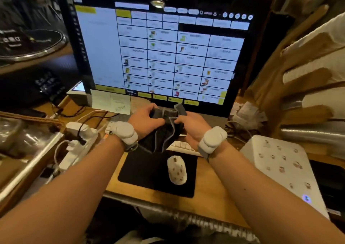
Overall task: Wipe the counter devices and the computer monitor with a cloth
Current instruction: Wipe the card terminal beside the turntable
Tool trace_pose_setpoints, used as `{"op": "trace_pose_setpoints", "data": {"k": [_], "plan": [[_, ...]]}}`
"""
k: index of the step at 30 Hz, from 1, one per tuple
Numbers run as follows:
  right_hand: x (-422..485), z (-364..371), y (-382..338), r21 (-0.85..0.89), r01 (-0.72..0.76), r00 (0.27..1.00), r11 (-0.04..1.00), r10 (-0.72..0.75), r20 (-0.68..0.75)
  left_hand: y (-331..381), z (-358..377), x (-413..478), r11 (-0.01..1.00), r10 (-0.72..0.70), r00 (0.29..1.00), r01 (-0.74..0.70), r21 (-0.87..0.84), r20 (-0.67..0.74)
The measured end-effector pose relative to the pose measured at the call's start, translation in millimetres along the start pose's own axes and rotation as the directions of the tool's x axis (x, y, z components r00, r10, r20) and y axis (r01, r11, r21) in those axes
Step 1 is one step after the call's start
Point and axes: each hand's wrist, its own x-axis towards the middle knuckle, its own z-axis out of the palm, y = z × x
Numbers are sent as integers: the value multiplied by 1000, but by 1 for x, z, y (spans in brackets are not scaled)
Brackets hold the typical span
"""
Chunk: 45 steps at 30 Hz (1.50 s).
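Note:
A dark grey cloth (164, 133) with lighter edging hangs bunched between my two hands, just below the monitor's lower edge. My left hand (145, 119) grips its left part and my right hand (192, 124) pinches its right part. The large computer monitor (164, 47) stands straight ahead, lit with a grid of menu tiles. Under the cloth lies a white keyboard (183, 146), mostly hidden. A white mouse (177, 170) with small stickers rests on a black mouse pad (147, 174).
A white box-shaped device (283, 165) with stickers stands at the right. A white power strip (78, 146) with cables lies at the left, beside a metal tray (37, 150). A paper note (112, 102) leans at the monitor's base. Wooden racks rise at the right.

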Motion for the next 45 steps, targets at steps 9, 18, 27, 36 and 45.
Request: {"op": "trace_pose_setpoints", "data": {"k": [9,18,27,36,45], "plan": [[30,91,6,139,-188,965,972,157,208,-67,-105,22,988,-106,992,113,-101,70],[67,212,3,-42,-139,963,989,145,227,-110,-219,54,954,-256,961,233,190,107],[100,305,-9,-241,-76,970,968,128,207,-158,-303,98,906,-209,972,235,351,-110],[157,376,5,-322,-9,980,947,72,184,-191,-358,164,892,-112,980,172,417,-164],[186,412,-11,-466,33,993,884,24,117,-199,-351,211,891,143,959,-18,454,-243]]}}
